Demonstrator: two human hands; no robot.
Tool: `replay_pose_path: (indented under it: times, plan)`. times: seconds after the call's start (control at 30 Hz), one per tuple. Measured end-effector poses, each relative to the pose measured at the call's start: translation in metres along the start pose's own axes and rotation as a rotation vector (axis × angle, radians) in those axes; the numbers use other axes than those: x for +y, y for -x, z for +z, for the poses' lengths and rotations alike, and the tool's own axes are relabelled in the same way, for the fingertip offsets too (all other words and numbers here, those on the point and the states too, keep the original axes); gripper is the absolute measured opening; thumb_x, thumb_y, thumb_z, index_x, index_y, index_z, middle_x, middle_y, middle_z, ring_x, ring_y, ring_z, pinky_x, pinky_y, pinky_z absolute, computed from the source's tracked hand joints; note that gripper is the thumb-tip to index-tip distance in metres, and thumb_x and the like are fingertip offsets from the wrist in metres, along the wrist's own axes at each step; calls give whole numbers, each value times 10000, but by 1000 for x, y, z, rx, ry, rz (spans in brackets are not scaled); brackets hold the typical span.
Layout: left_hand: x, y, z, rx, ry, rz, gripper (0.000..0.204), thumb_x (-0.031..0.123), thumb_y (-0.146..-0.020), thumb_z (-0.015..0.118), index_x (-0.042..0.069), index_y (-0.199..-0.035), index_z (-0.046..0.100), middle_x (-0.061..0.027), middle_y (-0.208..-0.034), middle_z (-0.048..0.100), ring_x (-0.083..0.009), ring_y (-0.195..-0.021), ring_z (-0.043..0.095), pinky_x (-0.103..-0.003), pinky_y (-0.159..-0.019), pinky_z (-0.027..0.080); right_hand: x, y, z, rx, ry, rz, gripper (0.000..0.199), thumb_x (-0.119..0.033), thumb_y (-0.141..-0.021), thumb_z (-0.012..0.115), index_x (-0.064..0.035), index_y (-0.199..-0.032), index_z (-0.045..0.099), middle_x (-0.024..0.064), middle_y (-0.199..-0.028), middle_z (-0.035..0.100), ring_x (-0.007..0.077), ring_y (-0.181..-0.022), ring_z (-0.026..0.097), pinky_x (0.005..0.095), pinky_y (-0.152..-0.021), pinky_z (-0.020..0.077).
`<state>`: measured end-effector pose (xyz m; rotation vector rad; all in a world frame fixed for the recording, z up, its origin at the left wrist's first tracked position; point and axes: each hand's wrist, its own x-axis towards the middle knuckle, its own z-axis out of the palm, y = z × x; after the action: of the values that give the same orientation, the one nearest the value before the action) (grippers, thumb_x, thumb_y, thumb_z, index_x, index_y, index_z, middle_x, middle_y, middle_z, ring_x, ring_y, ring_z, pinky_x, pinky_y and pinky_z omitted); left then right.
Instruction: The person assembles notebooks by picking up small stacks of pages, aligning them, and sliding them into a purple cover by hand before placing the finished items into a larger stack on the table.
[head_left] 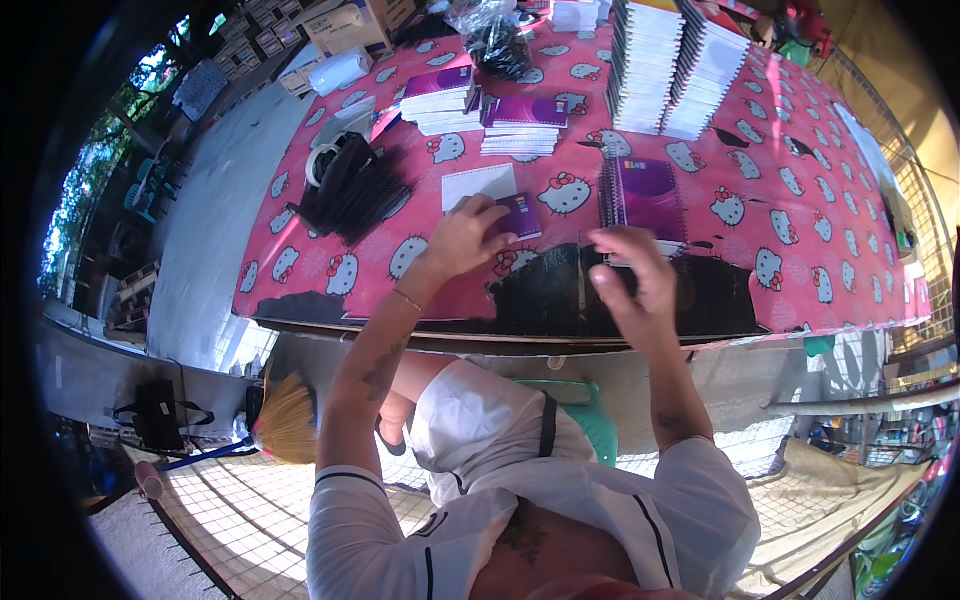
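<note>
My left hand (462, 238) is curled over a small unbound notebook with a purple cover (521, 217), its thumb and fingers closed at the cover's edge. A white sheet or page block (478, 184) lies against the far side of that cover. My right hand (642, 280) is raised over the table's near edge, fingers apart and slightly blurred, with nothing visible in it. Just beyond it lies a stack of purple spiral-bound notebooks (648, 195). The hand's fingers overlap the stack's near end; whether they touch cannot be made out.
Black binding combs or wires (370, 195) lie beside a tape dispenser (335, 160) at left. Farther back stand purple-covered stacks (438, 98), (525, 125) and tall spiral-notebook stacks (645, 75). A black plastic bag (495, 50) sits at the back of the pink patterned tablecloth (725, 285).
</note>
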<state>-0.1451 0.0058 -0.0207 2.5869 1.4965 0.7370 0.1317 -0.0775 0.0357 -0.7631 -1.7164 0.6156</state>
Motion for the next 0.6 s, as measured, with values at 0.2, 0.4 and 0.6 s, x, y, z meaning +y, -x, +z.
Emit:
replay_pose_path:
  times: [0.2, 0.4, 0.6]
  plan:
    - [0, 14, 14, 127, -366, 319, 396, 361, -893, 631, 5, -1055, 572, -221, -1124, 619, -366, -1078, 606, -458, -981, 465, 32, 10, 55, -155, -57, 184, 332, -48, -868, 677, -46, -1198, 642, 82, -1134, 622, 197, -1009, 616, 318, -862, 492]
    - [35, 30, -7, 110, -405, 433, 224, 241, -916, 610, 31, -991, 595, -146, -1011, 681, -310, -1037, 644, -435, -958, 488, 34, 20, 58, -65, 110, 145, 446, -46, -856, 704, -73, -1286, 586, 98, -1176, 626, 209, -1051, 630, 301, -880, 501]
    - [6, 20, -50, 182, -84, 68, 140, 168, -872, 653, 28, -877, 645, -148, -890, 684, -325, -880, 667, -457, -785, 532, 58, 39, 68, -132, 19, 289, 365, -29, -859, 724, -48, -1202, 599, 76, -1044, 674, 104, -802, 621, 252, -674, 486]
